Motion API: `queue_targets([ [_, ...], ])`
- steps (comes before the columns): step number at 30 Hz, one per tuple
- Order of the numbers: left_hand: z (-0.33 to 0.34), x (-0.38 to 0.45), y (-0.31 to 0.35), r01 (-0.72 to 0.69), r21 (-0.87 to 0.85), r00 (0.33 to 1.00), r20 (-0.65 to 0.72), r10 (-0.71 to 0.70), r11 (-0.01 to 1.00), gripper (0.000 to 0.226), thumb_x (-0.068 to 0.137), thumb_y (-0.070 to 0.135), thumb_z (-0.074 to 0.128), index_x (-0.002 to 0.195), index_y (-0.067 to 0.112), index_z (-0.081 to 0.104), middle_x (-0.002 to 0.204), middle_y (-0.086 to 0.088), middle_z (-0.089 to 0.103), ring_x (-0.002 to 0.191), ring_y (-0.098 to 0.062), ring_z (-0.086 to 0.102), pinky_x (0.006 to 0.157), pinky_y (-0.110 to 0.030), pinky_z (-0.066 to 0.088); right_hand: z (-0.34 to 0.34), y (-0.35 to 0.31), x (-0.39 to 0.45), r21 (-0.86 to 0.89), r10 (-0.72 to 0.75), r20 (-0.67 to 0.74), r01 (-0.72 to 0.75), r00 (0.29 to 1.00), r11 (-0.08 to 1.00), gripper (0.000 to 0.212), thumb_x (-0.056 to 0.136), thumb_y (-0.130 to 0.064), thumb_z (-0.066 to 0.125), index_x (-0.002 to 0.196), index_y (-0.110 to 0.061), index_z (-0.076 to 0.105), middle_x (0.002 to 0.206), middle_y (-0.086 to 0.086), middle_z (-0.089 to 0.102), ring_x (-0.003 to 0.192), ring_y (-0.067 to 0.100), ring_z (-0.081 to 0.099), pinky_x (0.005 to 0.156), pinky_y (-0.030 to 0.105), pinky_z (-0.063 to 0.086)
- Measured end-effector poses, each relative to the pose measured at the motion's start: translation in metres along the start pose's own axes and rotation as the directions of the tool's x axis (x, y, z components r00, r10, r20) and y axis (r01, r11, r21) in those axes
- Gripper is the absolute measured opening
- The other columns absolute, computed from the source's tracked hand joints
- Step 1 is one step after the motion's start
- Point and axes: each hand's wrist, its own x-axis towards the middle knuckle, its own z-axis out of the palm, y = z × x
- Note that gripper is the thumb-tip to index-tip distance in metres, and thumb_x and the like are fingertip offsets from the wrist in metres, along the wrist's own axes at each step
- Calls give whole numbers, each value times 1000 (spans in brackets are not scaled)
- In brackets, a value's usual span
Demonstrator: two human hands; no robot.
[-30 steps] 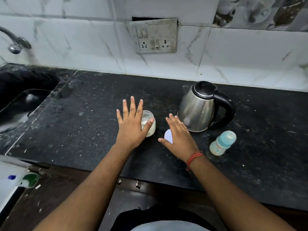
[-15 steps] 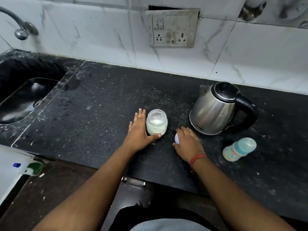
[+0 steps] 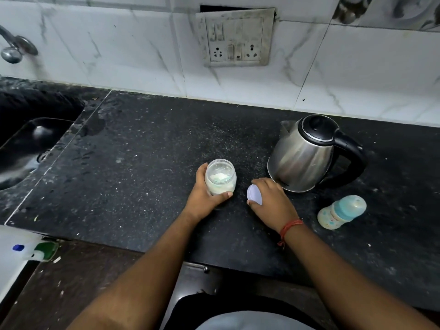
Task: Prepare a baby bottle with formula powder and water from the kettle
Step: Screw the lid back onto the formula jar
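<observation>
A small clear jar (image 3: 220, 177) of white formula powder stands open on the black counter (image 3: 142, 182). My left hand (image 3: 204, 198) grips it from the left, thumb across its front. Just to the right, my right hand (image 3: 271, 203) holds the jar's white lid (image 3: 254, 197), tilted on edge against the counter. A steel kettle (image 3: 302, 156) with a black handle and lid stands behind the right hand. The baby bottle (image 3: 341, 211), with a blue cap, lies on its side at the right.
A dark sink (image 3: 28, 148) with a tap (image 3: 12, 51) lies at the far left. A socket panel (image 3: 235, 39) sits on the white tiled wall. A white object with green and blue parts (image 3: 26, 256) sticks in at the lower left.
My left hand went from flat beside the jar to wrapped around it. My right hand curled over the lid and tipped it up. The camera moved closer and shifted left.
</observation>
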Motion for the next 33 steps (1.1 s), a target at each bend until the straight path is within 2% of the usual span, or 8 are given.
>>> queue_targets([
  [3, 3, 1, 3, -49, 5, 998, -31, 49, 999, 90, 75, 15, 91, 145, 28, 36, 143, 8, 50, 131, 0, 50, 108, -16, 40, -5, -3, 1, 92, 31, -19, -29, 999, 995, 60, 85, -30, 75, 139, -16, 54, 141, 1, 53, 132, 23, 47, 112, 30, 34],
  [7, 8, 3, 10, -83, 21, 994, -65, 84, 996, 84, 69, 34, 91, 136, 45, 41, 141, 8, 52, 132, -8, 51, 113, -34, 43, -20, -14, 3, 363, 160, -53, -130, 986, 923, 57, 84, -30, 79, 135, -18, 56, 137, -1, 53, 125, 16, 52, 106, 27, 39],
  [13, 14, 3, 32, -147, 189, 989, 28, 144, 971, 97, 68, 33, 92, 149, 28, 38, 143, 4, 41, 135, -13, 42, 118, -40, 38, -61, -31, 2, 582, 97, -169, 20, 981, 813, 54, 79, -44, 75, 129, -30, 58, 130, -12, 58, 119, 6, 57, 97, 43, 54],
  [18, 25, 6, 59, -254, 299, 966, 112, 231, 920, 102, 63, 50, 82, 150, 27, 35, 144, 3, 42, 135, -20, 40, 115, -43, 37, -97, -38, 6, 459, -64, -189, 146, 980, 876, 54, 82, -29, 81, 130, -24, 58, 128, -12, 55, 120, 7, 54, 105, 36, 47],
  [24, 40, 13, 93, -349, 335, 936, 179, 304, 875, 103, 68, 37, 89, 154, 23, 33, 145, 1, 41, 136, -20, 37, 117, -42, 34, -130, -30, 6, 283, -193, -104, 215, 976, 935, 61, 81, -29, 83, 135, -23, 56, 133, -8, 54, 124, 6, 48, 108, 21, 36],
  [27, 46, 15, 106, -362, 341, 929, 210, 305, 867, 103, 66, 41, 88, 153, 27, 34, 142, 4, 42, 135, -20, 39, 116, -46, 36, -144, -22, 3, 241, -232, -85, 246, 969, 939, 61, 80, -30, 82, 135, -24, 55, 135, -9, 53, 128, 8, 48, 110, 24, 36],
  [30, 50, 16, 120, -369, 316, 918, 270, 290, 874, 100, 65, 39, 90, 150, 33, 37, 135, 6, 44, 132, -18, 42, 113, -47, 41, -160, -13, -1, 201, -288, -36, 289, 957, 936, 61, 81, -26, 82, 136, -22, 55, 137, -10, 52, 127, 5, 46, 104, 7, 28],
  [33, 48, 16, 136, -345, 262, 908, 338, 249, 901, 98, 64, 36, 90, 147, 38, 39, 136, 9, 45, 130, -10, 46, 112, -38, 43, -172, -7, -5, 178, -340, -17, 337, 940, 924, 62, 82, -24, 81, 139, -20, 55, 139, -9, 50, 125, -1, 42, 99, -3, 19],
])
